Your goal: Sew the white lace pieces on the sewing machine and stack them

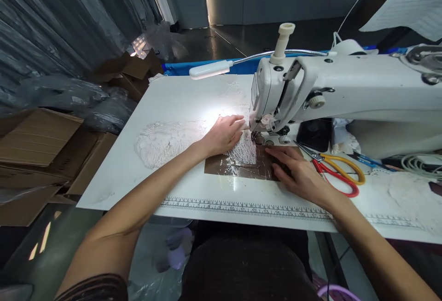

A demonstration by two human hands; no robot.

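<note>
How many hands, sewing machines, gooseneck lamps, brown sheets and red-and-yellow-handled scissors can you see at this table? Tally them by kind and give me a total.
Hands: 2, left hand and right hand
Sewing machine: 1
Gooseneck lamp: 1
Brown sheet: 1
Red-and-yellow-handled scissors: 1 pair
Total: 6
</note>
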